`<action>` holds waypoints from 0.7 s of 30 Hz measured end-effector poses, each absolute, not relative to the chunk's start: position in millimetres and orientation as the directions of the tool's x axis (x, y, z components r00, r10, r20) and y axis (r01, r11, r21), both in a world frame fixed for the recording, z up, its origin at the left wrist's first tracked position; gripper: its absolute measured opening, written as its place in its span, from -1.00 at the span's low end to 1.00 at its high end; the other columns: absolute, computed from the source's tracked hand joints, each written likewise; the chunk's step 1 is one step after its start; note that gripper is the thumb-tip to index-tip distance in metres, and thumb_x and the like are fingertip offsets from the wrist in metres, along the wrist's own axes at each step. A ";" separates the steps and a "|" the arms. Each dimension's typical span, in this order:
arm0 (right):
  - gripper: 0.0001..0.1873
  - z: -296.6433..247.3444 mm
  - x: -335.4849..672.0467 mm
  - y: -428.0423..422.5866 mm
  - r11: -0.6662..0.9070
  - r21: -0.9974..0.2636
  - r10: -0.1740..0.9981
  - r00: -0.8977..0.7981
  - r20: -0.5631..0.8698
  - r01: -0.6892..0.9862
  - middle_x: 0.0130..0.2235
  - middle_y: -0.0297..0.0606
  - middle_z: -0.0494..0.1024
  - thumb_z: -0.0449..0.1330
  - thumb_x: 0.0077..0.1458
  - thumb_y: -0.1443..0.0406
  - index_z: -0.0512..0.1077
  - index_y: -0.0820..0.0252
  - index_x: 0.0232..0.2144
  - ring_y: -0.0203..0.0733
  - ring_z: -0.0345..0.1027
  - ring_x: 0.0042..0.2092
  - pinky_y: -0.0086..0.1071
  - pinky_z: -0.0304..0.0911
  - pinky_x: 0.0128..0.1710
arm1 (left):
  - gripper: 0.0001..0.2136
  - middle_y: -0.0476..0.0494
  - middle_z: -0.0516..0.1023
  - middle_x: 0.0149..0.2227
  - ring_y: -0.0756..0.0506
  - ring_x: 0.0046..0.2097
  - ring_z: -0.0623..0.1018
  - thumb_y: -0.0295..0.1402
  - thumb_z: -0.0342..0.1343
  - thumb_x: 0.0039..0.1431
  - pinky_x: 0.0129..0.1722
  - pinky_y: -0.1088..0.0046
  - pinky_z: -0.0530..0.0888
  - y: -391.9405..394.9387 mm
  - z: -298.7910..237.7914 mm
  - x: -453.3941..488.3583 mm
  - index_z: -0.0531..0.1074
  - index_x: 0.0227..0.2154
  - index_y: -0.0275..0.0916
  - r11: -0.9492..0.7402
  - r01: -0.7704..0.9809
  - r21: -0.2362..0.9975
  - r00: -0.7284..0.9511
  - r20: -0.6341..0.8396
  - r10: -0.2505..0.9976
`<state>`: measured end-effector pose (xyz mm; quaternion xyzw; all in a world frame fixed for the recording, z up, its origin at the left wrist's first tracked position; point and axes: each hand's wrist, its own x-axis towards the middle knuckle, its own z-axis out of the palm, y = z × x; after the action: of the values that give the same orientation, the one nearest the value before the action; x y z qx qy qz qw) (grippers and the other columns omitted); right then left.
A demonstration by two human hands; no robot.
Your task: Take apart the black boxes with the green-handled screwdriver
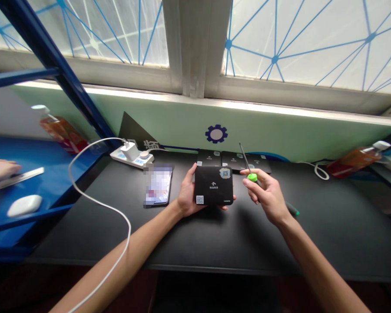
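Note:
My left hand (188,194) is closed around a flat black set-top box (213,193), held above the table with its labelled face toward me. A QR sticker sits in one corner of the box and a pale, ragged-edged label in another. In my right hand (267,194) is a screwdriver (252,177) with a green collar, its thin shaft pointing up and to the left. The screwdriver is apart from the box. Behind it, several similar black boxes (233,161) lie along the back of the table.
A smartphone (158,184) lies left of my hands, near a white power strip (140,160) with a charger. A white cable (117,209) loops over my left forearm. Bottles (355,161) stand at the sides. A green-tipped tool (292,210) lies behind my right wrist. Another person's hand (1,171) is at far left.

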<state>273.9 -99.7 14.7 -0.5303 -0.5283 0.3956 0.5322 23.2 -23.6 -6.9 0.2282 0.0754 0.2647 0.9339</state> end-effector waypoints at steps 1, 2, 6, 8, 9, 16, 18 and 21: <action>-0.49 13.0 267.2 -91.0 0.115 -0.990 0.987 0.101 0.123 0.078 -0.48 -0.46 0.40 0.47 0.31 -0.03 0.58 0.14 0.11 -0.31 0.12 -0.55 -0.37 0.06 -0.52 | -0.16 -0.54 0.72 0.15 -0.57 0.14 0.72 0.32 -0.19 0.50 0.08 -0.22 0.62 -23.8 -7.1 23.3 0.49 0.39 -0.31 0.749 -0.469 0.468 0.837 -0.035 0.546; -0.48 10.2 261.1 -83.3 0.110 -0.994 0.990 0.086 0.110 0.012 -0.50 -0.48 0.41 0.49 0.29 -0.04 0.59 0.15 0.10 -0.33 0.08 -0.57 -0.38 0.04 -0.54 | -0.17 -0.53 0.73 0.14 -0.56 0.13 0.73 0.31 -0.19 0.51 0.08 -0.21 0.63 -23.9 -7.5 23.3 0.50 0.38 -0.31 0.739 -0.480 0.472 0.823 -0.050 0.566; -0.51 -6.4 244.4 -65.0 0.062 -0.988 0.998 0.027 0.059 -0.143 -0.63 -0.53 0.36 0.52 0.24 -0.06 0.59 0.16 -0.05 -0.33 0.10 -0.61 -0.40 0.06 -0.53 | -0.17 -0.53 0.74 0.11 -0.53 0.10 0.74 0.29 -0.19 0.53 0.06 -0.18 0.66 -23.7 -9.8 22.9 0.53 0.35 -0.35 0.703 -0.507 0.498 0.777 -0.090 0.624; -0.51 -13.9 240.7 -62.6 0.050 -0.985 0.999 0.023 0.047 -0.162 -0.66 -0.52 0.34 0.52 0.23 -0.09 0.59 0.16 -0.12 -0.32 0.12 -0.62 -0.40 0.10 -0.53 | -0.16 -0.54 0.74 0.11 -0.52 0.09 0.75 0.29 -0.17 0.52 0.07 -0.17 0.67 -23.6 -10.9 23.2 0.53 0.35 -0.38 0.694 -0.506 0.512 0.765 -0.105 0.635; -0.51 -17.0 239.7 -62.3 0.046 -0.984 0.999 0.029 0.042 -0.172 -0.66 -0.52 0.34 0.53 0.22 -0.10 0.59 0.16 -0.14 -0.32 0.11 -0.63 -0.40 0.11 -0.54 | -0.16 -0.54 0.74 0.12 -0.52 0.09 0.75 0.29 -0.16 0.52 0.09 -0.17 0.67 -23.6 -11.2 23.7 0.53 0.36 -0.39 0.692 -0.503 0.519 0.763 -0.111 0.637; -0.49 -29.6 237.8 -63.9 0.058 -0.974 0.987 0.160 0.024 -0.217 -0.65 -0.53 0.33 0.57 0.16 -0.08 0.59 0.17 -0.14 -0.34 0.03 -0.62 -0.40 0.04 -0.59 | -0.27 -0.40 0.72 0.21 -0.43 0.09 0.76 0.20 -0.15 0.59 0.12 -0.11 0.68 -23.7 -8.6 28.3 0.36 0.53 -0.19 0.579 -0.542 0.609 0.687 -0.075 0.722; -0.50 -30.7 237.7 -65.9 0.060 -0.971 0.982 0.188 0.015 -0.233 -0.64 -0.54 0.31 0.57 0.15 -0.07 0.57 0.14 -0.14 -0.34 0.02 -0.62 -0.41 0.01 -0.60 | -0.27 -0.39 0.68 0.26 -0.44 0.10 0.75 0.21 -0.11 0.57 0.11 -0.10 0.68 -23.9 -6.0 27.9 0.37 0.53 -0.17 0.553 -0.508 0.661 0.687 -0.077 0.723; -0.52 -30.2 238.3 -69.3 0.062 -0.965 0.979 0.204 0.009 -0.254 -0.62 -0.55 0.31 0.59 0.16 -0.03 0.55 0.13 -0.14 -0.35 0.04 -0.62 -0.43 0.03 -0.60 | -0.30 -0.35 0.66 0.30 -0.43 0.19 0.70 0.21 -0.01 0.54 0.19 -0.02 0.64 -24.3 -2.5 27.1 0.44 0.48 -0.17 0.490 -0.499 0.715 0.651 -0.064 0.757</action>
<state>238.3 -69.3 -30.2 -0.4693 -0.3862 0.4986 0.6180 27.1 -24.3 -2.5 0.3408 0.1890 0.3729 0.8421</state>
